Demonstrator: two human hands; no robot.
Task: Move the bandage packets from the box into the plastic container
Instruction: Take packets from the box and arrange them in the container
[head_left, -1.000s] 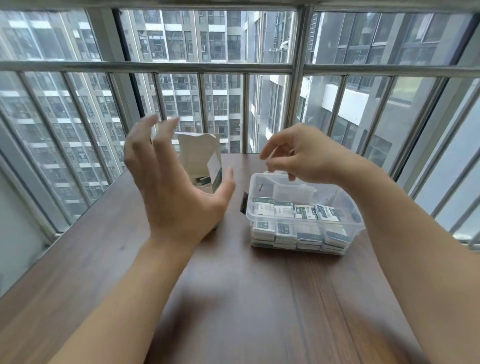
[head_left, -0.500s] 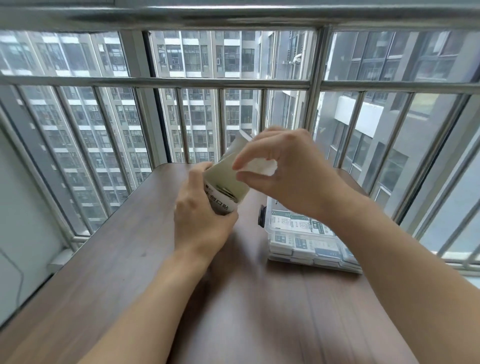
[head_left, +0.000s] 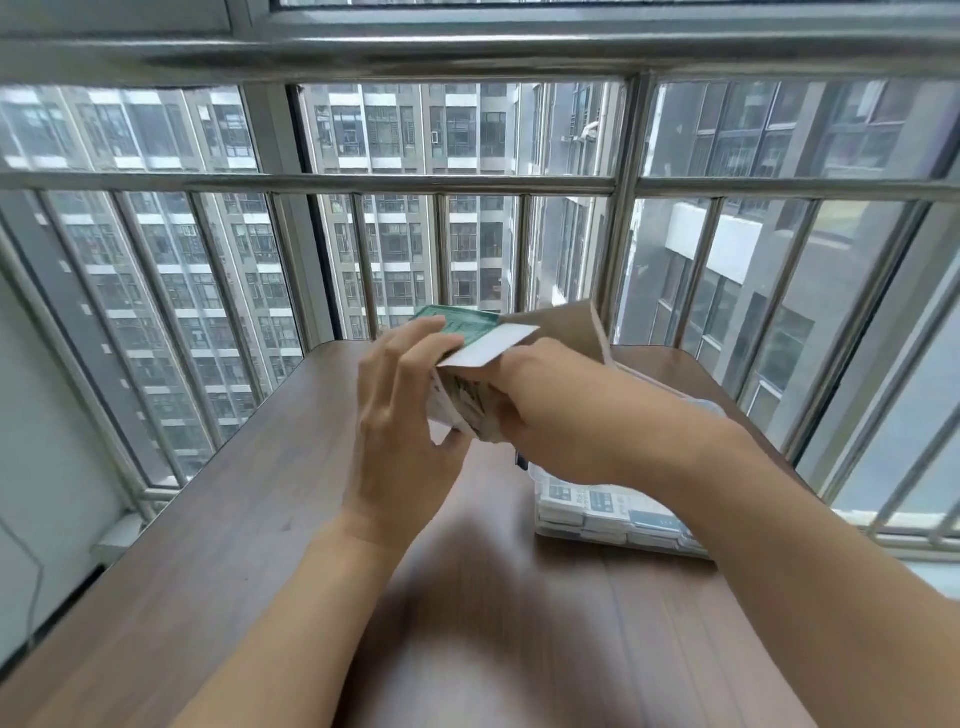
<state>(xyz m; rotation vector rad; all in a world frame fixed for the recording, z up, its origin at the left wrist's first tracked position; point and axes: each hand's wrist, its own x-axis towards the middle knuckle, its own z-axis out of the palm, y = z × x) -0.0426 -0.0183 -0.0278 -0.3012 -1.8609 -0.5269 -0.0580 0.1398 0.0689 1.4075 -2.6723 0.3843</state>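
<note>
While both hands hold the box raised above the bench, the left hand cups its side and the right hand grips the bandage packets at its mouth. The plastic container, already holding packets, sits under the right forearm. Pulled loosely, the stack may fan and spill onto the bench.

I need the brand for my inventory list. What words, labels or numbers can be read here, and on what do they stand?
No text can be read.
box: green printed face, blurred.
bandage packets in the plastic container: dark label blocks, too small to read.
</note>
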